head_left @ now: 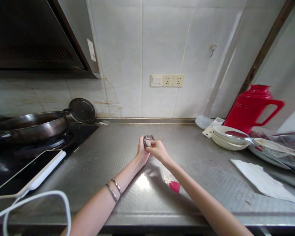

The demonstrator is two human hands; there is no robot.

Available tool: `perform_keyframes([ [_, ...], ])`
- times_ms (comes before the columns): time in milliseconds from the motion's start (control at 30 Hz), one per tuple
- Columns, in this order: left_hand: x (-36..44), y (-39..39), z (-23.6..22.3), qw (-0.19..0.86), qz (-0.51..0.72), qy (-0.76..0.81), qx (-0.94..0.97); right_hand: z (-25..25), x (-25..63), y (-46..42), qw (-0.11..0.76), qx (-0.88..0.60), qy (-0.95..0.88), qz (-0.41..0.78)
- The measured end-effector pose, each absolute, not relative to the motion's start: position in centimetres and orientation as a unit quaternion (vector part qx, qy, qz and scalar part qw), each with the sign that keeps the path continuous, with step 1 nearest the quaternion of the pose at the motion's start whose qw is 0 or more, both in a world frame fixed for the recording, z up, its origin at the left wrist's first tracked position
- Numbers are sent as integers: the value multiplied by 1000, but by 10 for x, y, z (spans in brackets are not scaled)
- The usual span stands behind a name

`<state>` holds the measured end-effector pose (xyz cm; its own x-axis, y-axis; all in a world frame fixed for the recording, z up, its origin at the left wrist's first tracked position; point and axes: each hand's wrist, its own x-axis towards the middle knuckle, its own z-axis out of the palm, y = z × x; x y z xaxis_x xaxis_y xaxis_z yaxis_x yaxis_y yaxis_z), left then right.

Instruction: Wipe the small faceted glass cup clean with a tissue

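Note:
My left hand (142,151) is closed around a small, round, shiny cup-like thing (148,136) with a dark rim, held over the middle of the counter. My right hand (159,150) pinches a small white piece like folded tissue (147,143) against this round thing. My fingers hide much of it, so its exact kind does not show. Below my right wrist, a red scrap (175,186) lies on the metal counter (118,144), with pale crumbs beside it. Two bracelets circle my left wrist.
At left, a pan (36,127) sits on the stove beside a phone (27,175) with a white cable (51,193). At right stand a red thermos jug (250,106), stacked bowls (229,144) and plates; a white napkin (263,180) lies in front. Sockets (172,80) are on the wall.

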<state>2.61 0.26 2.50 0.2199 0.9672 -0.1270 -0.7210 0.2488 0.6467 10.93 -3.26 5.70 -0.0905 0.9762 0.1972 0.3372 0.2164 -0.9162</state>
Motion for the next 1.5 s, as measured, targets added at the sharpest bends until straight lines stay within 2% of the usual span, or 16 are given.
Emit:
perform_keyframes([
  [100,29,1,24,727,586,258,248,60,111,-28,477,-490,-582,439],
  [233,33,0,26,733,592,235,239,63,116,-28,512,-499,-524,463],
  [433,29,2,32,764,566,246,191,67,141,-18,522,-485,-543,445],
  [600,19,8,34,782,521,297,169,70,170,-2,644,-477,-461,381],
  [733,12,8,37,798,493,298,175,63,180,8,680,-459,-402,407],
  [1033,4,8,40,845,410,243,243,42,176,22,643,-480,-494,335],
  [1367,7,6,44,844,325,348,246,59,162,-2,496,-385,-715,307],
  [1500,11,1,48,840,329,350,252,56,159,-7,475,-389,-735,286],
])
